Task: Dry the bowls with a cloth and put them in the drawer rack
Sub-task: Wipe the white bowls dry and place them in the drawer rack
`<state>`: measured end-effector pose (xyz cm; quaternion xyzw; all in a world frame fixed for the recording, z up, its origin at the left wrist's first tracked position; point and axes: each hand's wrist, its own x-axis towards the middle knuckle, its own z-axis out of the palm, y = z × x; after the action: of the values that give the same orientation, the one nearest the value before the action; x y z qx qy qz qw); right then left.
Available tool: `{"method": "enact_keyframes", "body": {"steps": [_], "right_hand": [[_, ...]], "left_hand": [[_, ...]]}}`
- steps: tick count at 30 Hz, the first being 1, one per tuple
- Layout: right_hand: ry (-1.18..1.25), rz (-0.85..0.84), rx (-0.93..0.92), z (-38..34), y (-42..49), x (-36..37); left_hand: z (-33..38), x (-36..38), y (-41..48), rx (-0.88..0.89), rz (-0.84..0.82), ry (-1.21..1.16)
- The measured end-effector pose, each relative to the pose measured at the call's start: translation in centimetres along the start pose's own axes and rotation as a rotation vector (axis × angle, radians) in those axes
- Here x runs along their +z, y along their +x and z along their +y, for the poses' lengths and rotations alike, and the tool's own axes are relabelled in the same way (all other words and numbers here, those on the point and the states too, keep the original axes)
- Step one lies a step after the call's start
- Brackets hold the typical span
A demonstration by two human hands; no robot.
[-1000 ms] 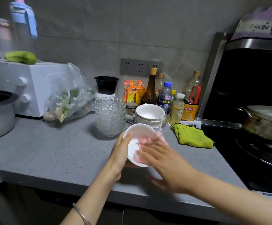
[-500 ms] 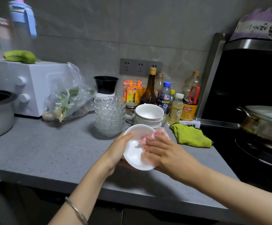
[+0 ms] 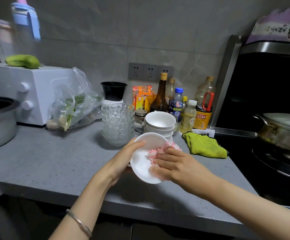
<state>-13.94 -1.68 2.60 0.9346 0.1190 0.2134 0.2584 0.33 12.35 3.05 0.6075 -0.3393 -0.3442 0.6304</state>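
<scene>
My left hand [image 3: 121, 160] grips a white bowl [image 3: 143, 160] by its left rim and holds it tilted above the counter's front part. Inside the bowl, my right hand [image 3: 177, 164] presses a pink cloth [image 3: 159, 151] against the right side of the bowl, fingers laid over the cloth. Behind them stands a stack of white bowls [image 3: 159, 122]. Left of that stack is a stack of clear glass bowls [image 3: 117, 123]. No drawer rack shows in the head view.
A green cloth [image 3: 204, 144] lies on the grey counter [image 3: 45, 158] to the right. Bottles and jars [image 3: 177, 104] line the back wall. A white oven [image 3: 28, 94] and a bag of vegetables [image 3: 73, 104] stand at the left, a stove with a pot [image 3: 282, 129] at the right.
My right hand has slid the pink cloth round inside the bowl, from the upper rim toward the right and lower side. The bowl has turned slightly in my left hand.
</scene>
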Motion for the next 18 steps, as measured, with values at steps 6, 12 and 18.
{"method": "enact_keyframes", "body": {"steps": [6,12,18], "right_hand": [[0.303,0.163,0.371,-3.5,1.6,0.8],[0.015,0.082,0.008,-1.3,-0.2,0.7],[-0.032,0.083,-0.021,0.5,0.3,-0.3]], "left_hand": [[-1.5,2.8,-0.5,0.188,0.146,-0.202],[-1.9,1.8,-0.6,0.203,0.161,-0.082],[-1.1,1.4,-0.5,0.182,0.138,-0.189]]}}
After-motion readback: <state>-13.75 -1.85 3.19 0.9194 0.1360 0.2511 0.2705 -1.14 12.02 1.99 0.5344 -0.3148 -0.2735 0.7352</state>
